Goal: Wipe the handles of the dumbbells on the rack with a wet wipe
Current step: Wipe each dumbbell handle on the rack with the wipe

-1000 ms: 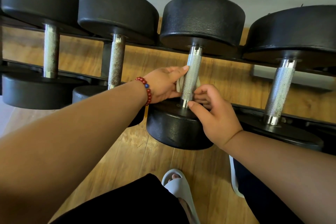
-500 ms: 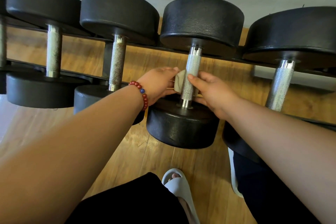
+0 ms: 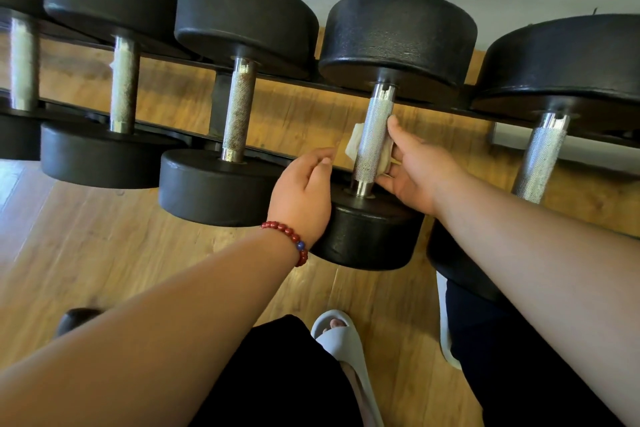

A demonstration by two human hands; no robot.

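Several black dumbbells with knurled steel handles lie on a black rack (image 3: 194, 140). My right hand (image 3: 417, 170) wraps around the handle (image 3: 374, 135) of the fourth dumbbell from the left, holding the white wet wipe (image 3: 355, 140) behind it; the wipe sticks out on the handle's left side and under my fingers. My left hand (image 3: 304, 191), with a red bead bracelet on its wrist, hovers just left of that handle, fingers curled loosely, off the wipe. The handle to the left (image 3: 239, 114) looks dull and speckled. The one to the right (image 3: 540, 156) is shiny.
Wooden floor (image 3: 104, 253) runs under and in front of the rack. A grey wall stands behind it. My feet in grey slippers (image 3: 341, 336) are close below the dumbbells. A small dark object (image 3: 74, 319) lies on the floor at lower left.
My right hand has taken the wipe around the back of the handle. My left hand let go of it and drew back to the left. The view shifted left.
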